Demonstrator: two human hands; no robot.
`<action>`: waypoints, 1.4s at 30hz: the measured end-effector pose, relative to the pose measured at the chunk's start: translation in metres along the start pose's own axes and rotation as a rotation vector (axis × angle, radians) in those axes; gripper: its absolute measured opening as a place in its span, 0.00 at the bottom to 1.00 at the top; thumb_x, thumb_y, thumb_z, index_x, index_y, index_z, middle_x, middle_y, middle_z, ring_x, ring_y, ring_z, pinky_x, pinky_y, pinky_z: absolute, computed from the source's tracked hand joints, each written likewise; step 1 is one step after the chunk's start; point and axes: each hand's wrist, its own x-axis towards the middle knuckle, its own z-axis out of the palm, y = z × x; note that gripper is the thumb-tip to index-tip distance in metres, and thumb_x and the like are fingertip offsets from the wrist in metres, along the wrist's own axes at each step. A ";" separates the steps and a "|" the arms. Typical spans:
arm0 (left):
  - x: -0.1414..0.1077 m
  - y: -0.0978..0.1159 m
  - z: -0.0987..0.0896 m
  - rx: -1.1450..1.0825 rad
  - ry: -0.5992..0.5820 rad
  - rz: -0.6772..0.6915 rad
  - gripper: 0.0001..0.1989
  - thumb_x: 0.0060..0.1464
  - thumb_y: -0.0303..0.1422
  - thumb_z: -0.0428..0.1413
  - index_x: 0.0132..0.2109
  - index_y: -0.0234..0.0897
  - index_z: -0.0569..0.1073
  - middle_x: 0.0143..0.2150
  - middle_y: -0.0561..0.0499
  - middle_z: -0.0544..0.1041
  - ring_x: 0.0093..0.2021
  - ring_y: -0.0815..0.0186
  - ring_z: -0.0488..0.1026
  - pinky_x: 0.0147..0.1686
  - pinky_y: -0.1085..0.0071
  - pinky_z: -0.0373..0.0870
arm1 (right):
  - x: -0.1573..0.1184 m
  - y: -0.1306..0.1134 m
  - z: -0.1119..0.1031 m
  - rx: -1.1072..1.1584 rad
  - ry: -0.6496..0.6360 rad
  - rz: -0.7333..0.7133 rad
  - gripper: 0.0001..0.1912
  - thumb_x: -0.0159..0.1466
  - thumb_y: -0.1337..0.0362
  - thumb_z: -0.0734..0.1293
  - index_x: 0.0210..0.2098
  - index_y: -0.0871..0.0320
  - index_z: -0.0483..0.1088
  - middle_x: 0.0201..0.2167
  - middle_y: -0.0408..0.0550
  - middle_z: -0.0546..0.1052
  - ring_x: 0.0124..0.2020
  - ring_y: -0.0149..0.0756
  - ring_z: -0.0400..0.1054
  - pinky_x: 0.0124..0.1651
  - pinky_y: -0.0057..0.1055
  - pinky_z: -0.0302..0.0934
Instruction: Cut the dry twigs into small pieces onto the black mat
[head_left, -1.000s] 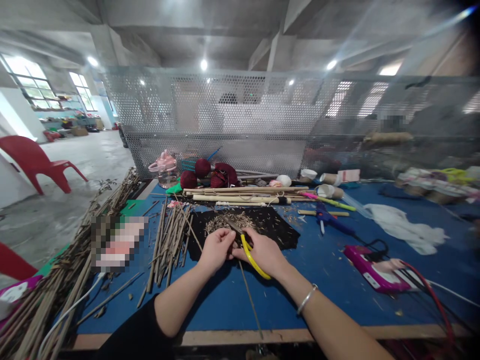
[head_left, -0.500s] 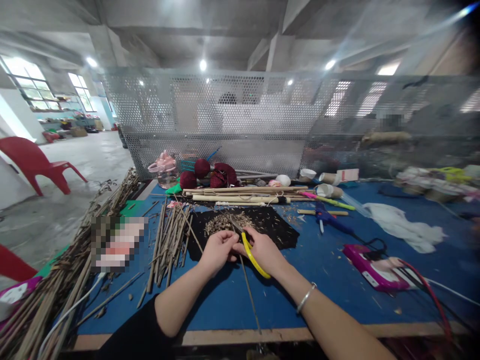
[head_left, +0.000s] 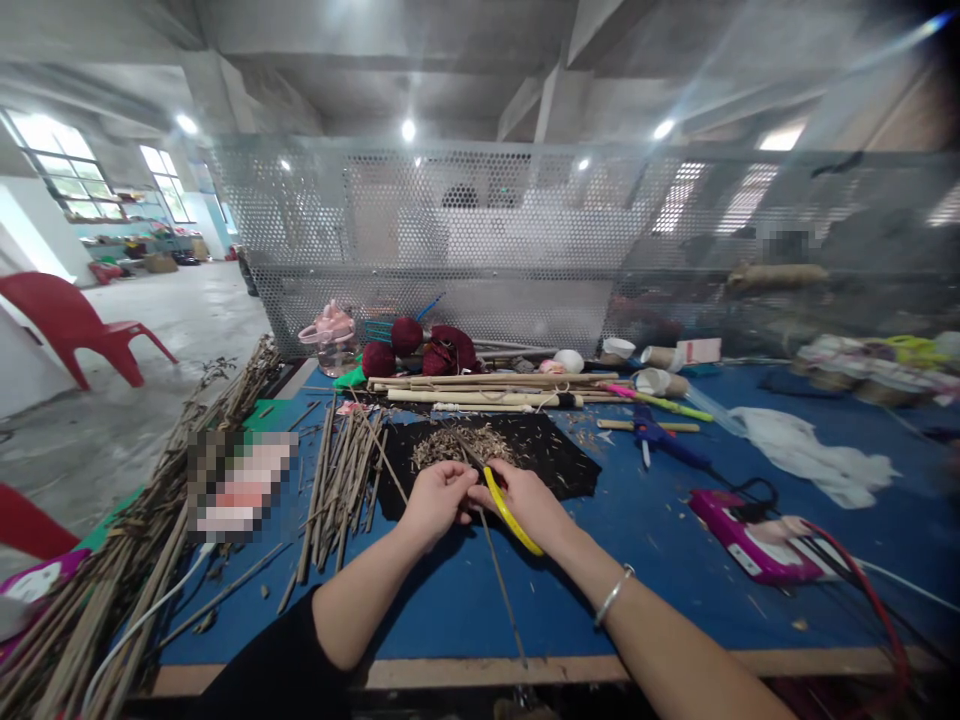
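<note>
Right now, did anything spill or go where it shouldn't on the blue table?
Yes, a little: most bits are piled on the black sheet, but some stray ones lie scattered past its right edge, on the blue table. They look spilled because they're off the sheet.

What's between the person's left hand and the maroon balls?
Beyond the left hand, the head view shows brown bits on black cloth, then pale sticks.

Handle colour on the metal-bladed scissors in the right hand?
Yellow. The curved handle shows best in the head view, at the right hand.
</note>
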 end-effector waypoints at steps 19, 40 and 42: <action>0.001 0.000 -0.001 -0.008 0.020 0.090 0.19 0.42 0.44 0.58 0.31 0.32 0.65 0.22 0.54 0.70 0.15 0.79 0.61 0.13 0.82 0.58 | -0.004 0.000 0.005 -0.046 0.077 -0.069 0.34 0.52 0.50 0.66 0.54 0.59 0.57 0.50 0.57 0.67 0.51 0.45 0.61 0.50 0.38 0.55; -0.001 0.000 0.000 -0.014 0.022 0.102 0.19 0.41 0.44 0.59 0.30 0.34 0.63 0.17 0.59 0.66 0.13 0.79 0.58 0.12 0.82 0.57 | -0.001 0.004 0.007 -0.019 0.080 -0.054 0.36 0.53 0.48 0.64 0.55 0.60 0.56 0.52 0.57 0.65 0.52 0.46 0.60 0.50 0.38 0.55; -0.001 0.000 0.000 -0.022 0.012 0.100 0.19 0.41 0.45 0.59 0.30 0.34 0.63 0.17 0.58 0.66 0.13 0.79 0.58 0.12 0.82 0.57 | -0.001 0.003 0.006 -0.008 0.080 -0.055 0.35 0.53 0.49 0.65 0.55 0.59 0.57 0.51 0.56 0.67 0.50 0.46 0.62 0.48 0.36 0.56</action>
